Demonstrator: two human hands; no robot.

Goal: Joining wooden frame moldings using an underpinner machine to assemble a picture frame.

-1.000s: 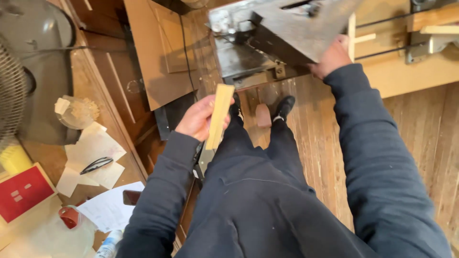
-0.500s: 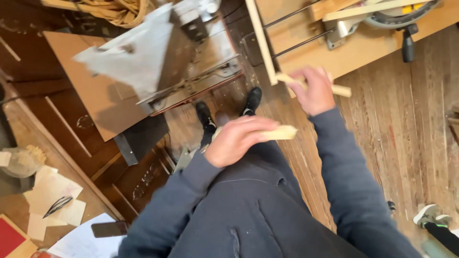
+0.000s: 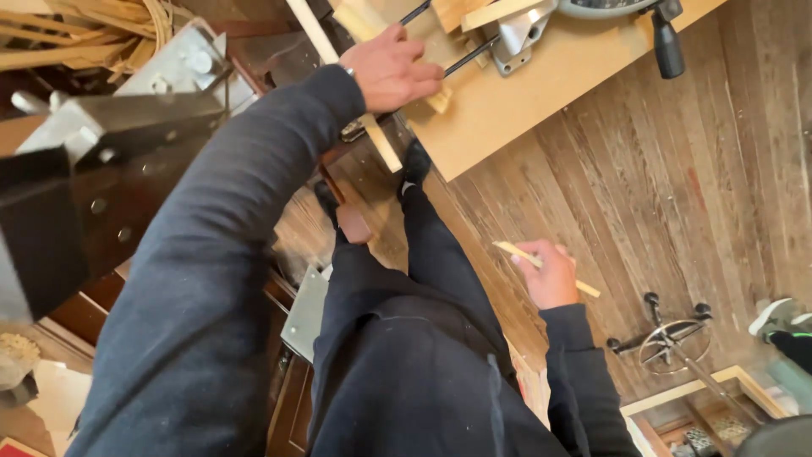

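My left hand (image 3: 391, 69) reaches up to the light wooden workbench (image 3: 507, 110) and is closed over a pale wooden block (image 3: 439, 100) at the bench's edge. A long thin wooden strip (image 3: 382, 144) runs under that hand and sticks out past the bench. Low on the right, beside my thigh, my right hand (image 3: 551, 278) grips a thin wooden stick (image 3: 518, 251) that pokes out both sides of the fist. My dark-trousered legs and black shoes (image 3: 414, 162) stand over the plank floor.
A saw with a black handle (image 3: 667, 46) and a metal clamp part (image 3: 516, 35) sit on the bench. A dark metal machine (image 3: 93, 169) fills the left side. Wooden strips (image 3: 76, 34) are piled at top left. A wheeled chair base (image 3: 668, 340) stands on the floor at lower right.
The view swung round. My left hand carried the block from in front of my lap up onto the bench. My right hand came down off the bench with the thin stick.
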